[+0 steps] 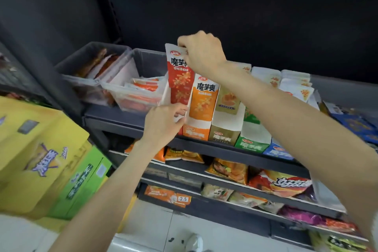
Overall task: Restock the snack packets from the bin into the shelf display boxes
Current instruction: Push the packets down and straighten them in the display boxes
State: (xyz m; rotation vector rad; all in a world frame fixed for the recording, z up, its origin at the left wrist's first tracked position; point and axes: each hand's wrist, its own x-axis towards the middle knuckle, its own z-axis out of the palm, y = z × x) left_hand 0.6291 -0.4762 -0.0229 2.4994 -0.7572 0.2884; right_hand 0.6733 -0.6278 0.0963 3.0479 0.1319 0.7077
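Note:
My right hand (pixel 201 52) pinches the top edge of a red snack packet (pixel 180 80), held upright and partly lowered into the leftmost white display box (pixel 168 96) on the shelf. My left hand (pixel 163 122) grips the front edge of that box. To its right stand an orange display box (pixel 197 131) with an orange packet (pixel 203 100), then a gold box (pixel 224 137), a green box (pixel 252 143) and a blue box (pixel 279 150). A clear bin (pixel 131 96) left of the boxes holds more red packets (pixel 146 86).
A second clear bin (pixel 86 80) with dark red packets sits further left. White packets (pixel 294 84) stand at the shelf's right. Lower shelves (pixel 225 178) hold chip bags. Yellow and green cartons (pixel 47 159) are stacked at the left. White floor lies below.

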